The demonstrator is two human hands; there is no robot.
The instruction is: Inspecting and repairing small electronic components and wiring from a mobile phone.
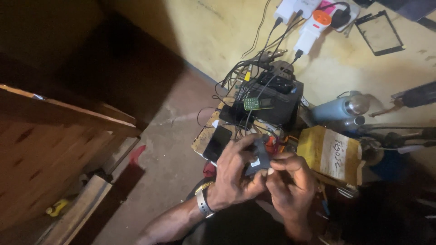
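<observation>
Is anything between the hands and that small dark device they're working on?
Nothing visible. Both the left hand and right hand already hold the small dark device directly, above the cluttered table. The right fingers pinch its lower edge.

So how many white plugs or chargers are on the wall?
3: one white charger at the top, a second beside it, and a third lower down under an orange plug. Others may be hidden beyond the frame edge.
</observation>
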